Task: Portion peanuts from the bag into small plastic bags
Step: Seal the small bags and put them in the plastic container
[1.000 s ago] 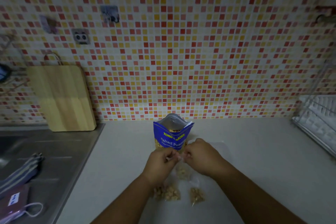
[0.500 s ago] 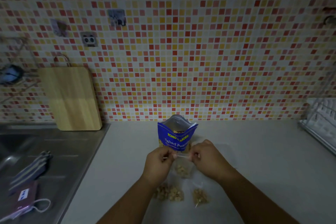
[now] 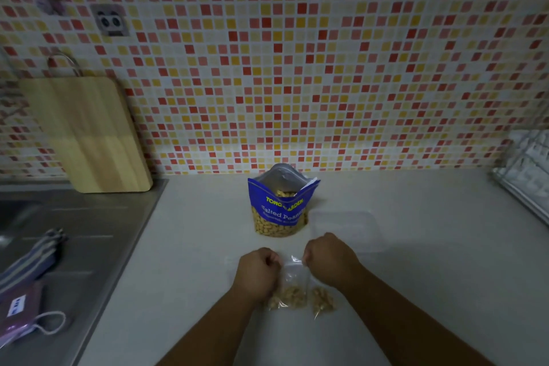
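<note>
Left hand (image 3: pixel 258 272) and right hand (image 3: pixel 329 260) each pinch a top corner of a small plastic bag (image 3: pixel 294 278), fingers curled tight on it. The bag hangs upright between them, peanuts in its bottom, low over the near bench (image 3: pixel 193 246). A filled small bag (image 3: pixel 322 300) lies just right of it. The open blue peanut bag (image 3: pixel 280 211) stands farther back, centre. A clear lid (image 3: pixel 344 229) lies beside it on the right. A cutting board (image 3: pixel 89 134) leans on the wall far left, and a steel sink (image 3: pixel 89 226) sits at left.
</note>
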Demonstrator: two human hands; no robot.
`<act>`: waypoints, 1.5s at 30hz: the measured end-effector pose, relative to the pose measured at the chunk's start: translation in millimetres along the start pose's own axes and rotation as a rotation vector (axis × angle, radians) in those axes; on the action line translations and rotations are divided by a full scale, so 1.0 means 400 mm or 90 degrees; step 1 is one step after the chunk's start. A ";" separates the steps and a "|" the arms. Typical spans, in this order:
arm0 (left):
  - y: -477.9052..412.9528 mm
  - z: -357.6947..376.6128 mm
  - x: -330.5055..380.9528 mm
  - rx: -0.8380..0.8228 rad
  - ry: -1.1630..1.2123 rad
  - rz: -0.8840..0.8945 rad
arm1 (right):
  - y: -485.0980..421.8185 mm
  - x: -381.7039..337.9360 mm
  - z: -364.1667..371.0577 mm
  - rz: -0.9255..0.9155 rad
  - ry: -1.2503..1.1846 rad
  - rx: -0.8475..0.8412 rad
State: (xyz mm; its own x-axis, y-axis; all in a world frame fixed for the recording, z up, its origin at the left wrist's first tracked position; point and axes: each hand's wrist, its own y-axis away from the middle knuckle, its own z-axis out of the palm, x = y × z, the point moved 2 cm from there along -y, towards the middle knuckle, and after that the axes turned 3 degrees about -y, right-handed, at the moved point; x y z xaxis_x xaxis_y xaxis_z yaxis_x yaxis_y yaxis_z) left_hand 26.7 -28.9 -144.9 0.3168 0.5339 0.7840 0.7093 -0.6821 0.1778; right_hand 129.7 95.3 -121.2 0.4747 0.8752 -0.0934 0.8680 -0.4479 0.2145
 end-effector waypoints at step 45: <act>0.027 -0.033 0.117 -0.014 0.025 0.264 | 0.066 0.011 -0.161 -0.060 -0.073 0.138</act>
State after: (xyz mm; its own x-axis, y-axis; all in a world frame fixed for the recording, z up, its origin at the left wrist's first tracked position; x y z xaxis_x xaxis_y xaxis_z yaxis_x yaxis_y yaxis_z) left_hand 40.9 -17.9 -98.4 0.5475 0.1928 0.8143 0.5133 -0.8459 -0.1449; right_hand 145.3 99.0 -53.3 0.3933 0.8939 -0.2149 0.9142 -0.4051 -0.0118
